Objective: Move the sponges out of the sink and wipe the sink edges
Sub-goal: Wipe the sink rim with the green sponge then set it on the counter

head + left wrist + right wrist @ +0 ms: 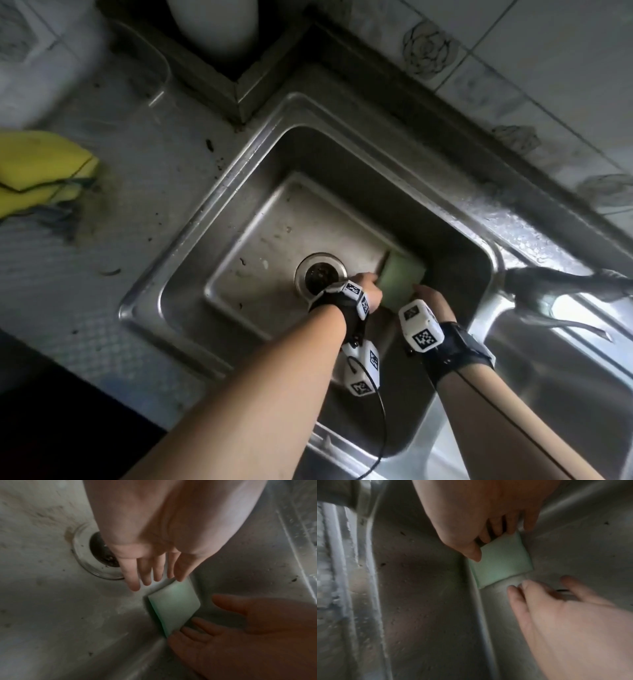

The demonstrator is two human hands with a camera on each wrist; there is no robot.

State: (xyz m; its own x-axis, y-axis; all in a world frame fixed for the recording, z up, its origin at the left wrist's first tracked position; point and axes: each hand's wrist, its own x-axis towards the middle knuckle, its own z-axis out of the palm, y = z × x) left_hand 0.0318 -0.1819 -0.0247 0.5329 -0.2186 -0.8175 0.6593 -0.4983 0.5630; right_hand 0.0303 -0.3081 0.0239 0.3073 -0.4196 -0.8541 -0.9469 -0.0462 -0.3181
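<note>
Down on the sink floor by its right wall, both my hands reach spread-fingered, my left hand short of and my right hand touching the green sponge, likely soft and light, best pinched by its short ends.

Both arms are reaching down into the steel sink at the centre of the frame. The left hand and right hand are meeting at a pale green sponge lying right of the drain. Yellow sponges are sitting on the counter at the left edge, and a tap is showing at right.
</note>
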